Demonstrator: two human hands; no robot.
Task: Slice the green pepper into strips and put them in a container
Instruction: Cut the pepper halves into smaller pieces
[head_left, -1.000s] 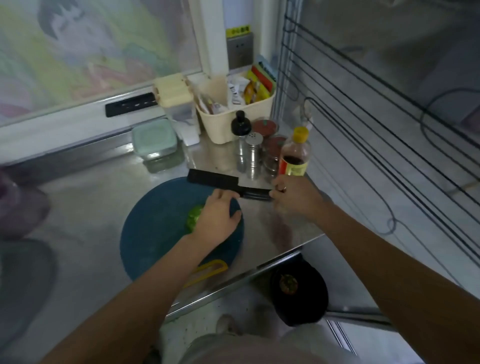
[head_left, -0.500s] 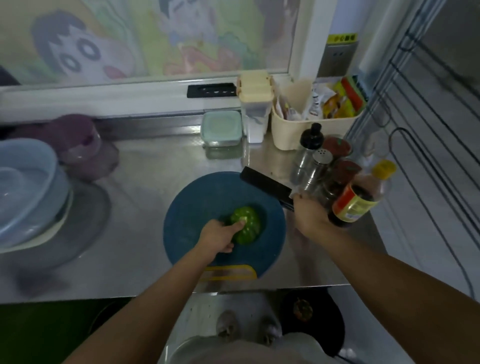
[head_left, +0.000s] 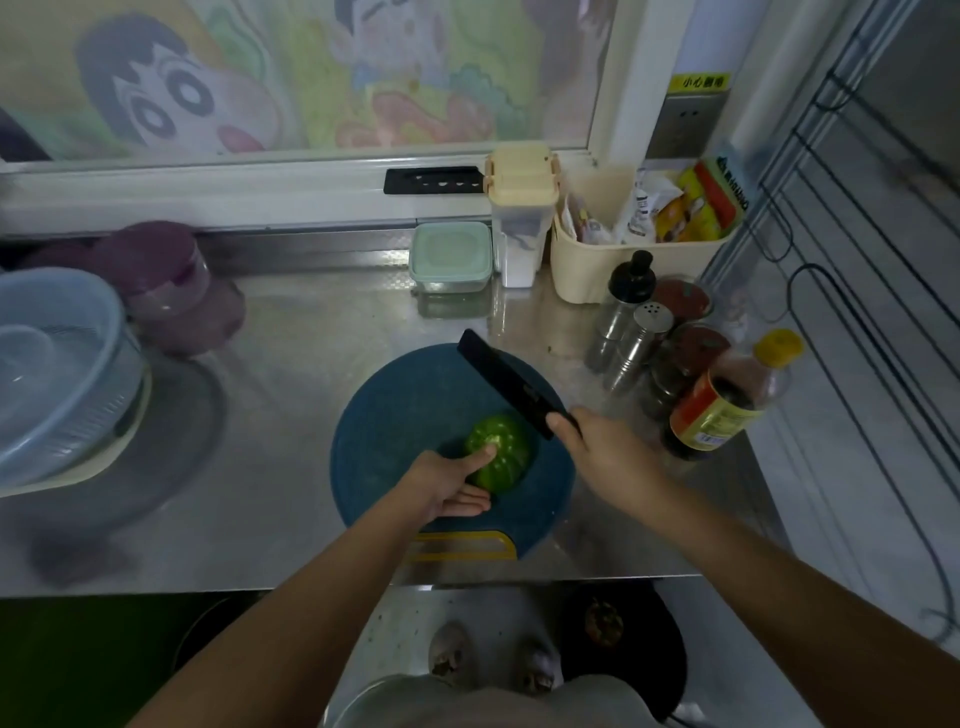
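Barely started, going by the head view, the only one: the green pepper (head_left: 498, 452) sat whole on the round blue cutting board (head_left: 395, 415), pale stem spot facing up, with no cut in it that I could see. No strips lay on the board or on the steel counter (head_left: 291, 415), so all the slicing was left, and the transfer too. Which container was meant, I could not tell. A lidded pale green box (head_left: 450, 257) stood at the back under the window ledge, well apart from the board, and a blue basin (head_left: 52, 364) sat far left. The box lid was on, so its inside was hidden. The left hand (head_left: 447, 486) steadied the pepper from its near-left side, thumb laid up on the top by the stem spot and the other fingers tucked low against the near side, a close hold on the pepper. The right hand (head_left: 597, 447) was wrapped tight round the handle of the black knife (head_left: 504, 382), with the handle mostly hidden in the fist. The blade ran up and left from that hand across the far-right part of the board, just beside the pepper. Whether it touched the pepper or the board, I could not tell. Both forearms came in from the bottom of the frame, the right one angled in from the right. A sauce bottle (head_left: 722, 400) and a shaker (head_left: 636, 345) stood near the right hand.
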